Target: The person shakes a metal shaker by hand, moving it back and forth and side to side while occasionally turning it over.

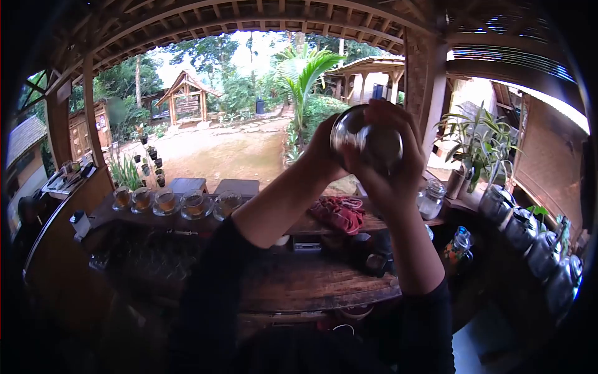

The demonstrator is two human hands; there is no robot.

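Both my hands are raised in front of me at about head height, closed round a shiny round jar-like container [366,140] whose end faces me. My left hand [325,142] wraps its left side, the fingers mostly hidden behind it. Across its right side and top curl the fingers of my right hand [402,140], with the thumb on the near face. Below my forearms, a crumpled red cloth [339,214] lies on the wooden counter ledge [286,218]. A clear lidded glass jar [431,199] stands right of my right forearm.
Several glass cups of brown drink on saucers [165,202] line the ledge at left. Overturned glasses [149,258] fill the dark shelf below. At right are a floral pitcher [458,246], several metal kettles [523,227] and a potted plant [476,140]. A wooden post [427,93] rises beyond my hands.
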